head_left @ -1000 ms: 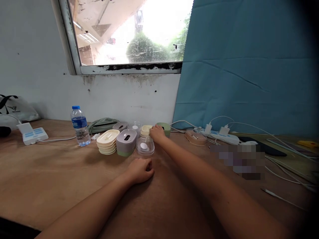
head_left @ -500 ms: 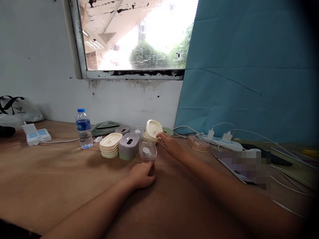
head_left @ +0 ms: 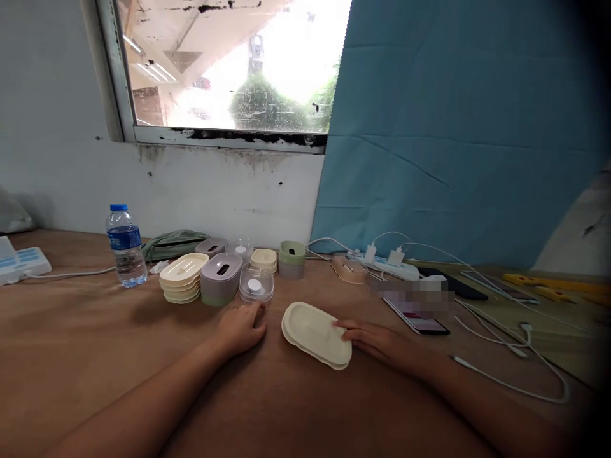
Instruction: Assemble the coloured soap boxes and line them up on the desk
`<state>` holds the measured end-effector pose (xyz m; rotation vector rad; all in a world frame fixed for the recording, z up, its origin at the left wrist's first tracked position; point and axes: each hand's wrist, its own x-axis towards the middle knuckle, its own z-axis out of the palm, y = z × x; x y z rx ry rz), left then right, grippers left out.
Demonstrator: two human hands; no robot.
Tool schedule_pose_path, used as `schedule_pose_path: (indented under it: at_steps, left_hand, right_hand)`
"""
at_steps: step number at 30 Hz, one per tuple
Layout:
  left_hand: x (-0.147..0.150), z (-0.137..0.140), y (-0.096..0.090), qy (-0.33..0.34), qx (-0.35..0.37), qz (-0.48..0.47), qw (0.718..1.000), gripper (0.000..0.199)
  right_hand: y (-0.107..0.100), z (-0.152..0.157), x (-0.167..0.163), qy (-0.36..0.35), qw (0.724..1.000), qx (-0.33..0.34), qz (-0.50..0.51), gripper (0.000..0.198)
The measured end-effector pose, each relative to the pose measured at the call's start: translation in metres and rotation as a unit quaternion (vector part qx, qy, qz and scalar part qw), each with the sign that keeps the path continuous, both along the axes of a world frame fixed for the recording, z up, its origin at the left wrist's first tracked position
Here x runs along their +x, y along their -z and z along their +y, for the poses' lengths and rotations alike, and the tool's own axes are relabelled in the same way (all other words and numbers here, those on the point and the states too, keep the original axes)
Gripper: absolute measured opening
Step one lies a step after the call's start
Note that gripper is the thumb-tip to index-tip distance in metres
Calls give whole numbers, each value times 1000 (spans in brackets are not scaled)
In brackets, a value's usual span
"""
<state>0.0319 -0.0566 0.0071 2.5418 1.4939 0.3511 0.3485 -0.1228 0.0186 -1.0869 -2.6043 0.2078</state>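
Note:
My right hand (head_left: 375, 340) grips the right end of a cream plastic lid (head_left: 312, 331), fingers on top, tilting it low over the table. The lid is oblong with rounded corners. My left hand (head_left: 241, 327) rests on the table with its fingers curled and nothing visible in them. Just beyond its knuckles stand clear plastic containers (head_left: 258, 286) with a white disc inside. To their left are a purple-grey box (head_left: 222, 280) with a slotted top and a stack of cream lids (head_left: 182, 277). Behind are smaller cream lids (head_left: 264, 257) and a green-and-grey box (head_left: 292, 257).
A water bottle (head_left: 125, 245) and a green pouch (head_left: 179, 243) stand at the left back. Right of the boxes lie a peach-coloured box (head_left: 349, 269), a power strip (head_left: 398, 268), a phone (head_left: 424, 323) and white cables (head_left: 515, 385). A wall with a window closes off the back.
My right hand has brought the cream lid from the back group toward me and lowered it in front. My left hand stays by the clear containers. The view has swung right.

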Motion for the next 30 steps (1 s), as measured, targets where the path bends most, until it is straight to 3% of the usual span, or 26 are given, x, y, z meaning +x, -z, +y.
schedule_pose_path:
  at_steps: [2, 5, 8, 11, 13, 18, 21, 25, 30]
  left_hand:
    - [0, -1, -1, -11, -5, 1, 1000, 34]
    - [-1, -2, -2, -31, -18, -4, 999, 35]
    - [-2, -4, -4, -57, -34, 3, 998, 39]
    - [-2, -7, -8, -63, -31, 5, 997, 38]
    - [0, -12, -12, -23, -8, -9, 1000, 32]
    - [9, -26, -18, 185, 38, -64, 980, 38]
    - [13, -27, -13, 231, 47, -88, 968, 42]
    - [14, -24, -7, 252, 33, -98, 962, 33]
    - [11, -26, -13, 260, 37, -111, 958, 23]
  right_hand:
    - [-5, 5, -6, 3, 999, 25, -29, 29]
    - [-17, 27, -23, 34, 991, 115, -58, 34]
    - [-28, 65, -49, 140, 970, 192, -40, 35]
    - [-31, 111, -73, 223, 951, 213, -11, 34]
    - [-28, 140, -85, 271, 939, 214, 6, 39]
    - [-10, 184, -93, 321, 928, 184, 43, 38]
    - [-6, 193, -89, 291, 938, 178, 62, 28]
    - [-17, 187, -83, 243, 945, 196, 102, 25]
    - [-35, 139, -66, 167, 951, 213, 150, 32]
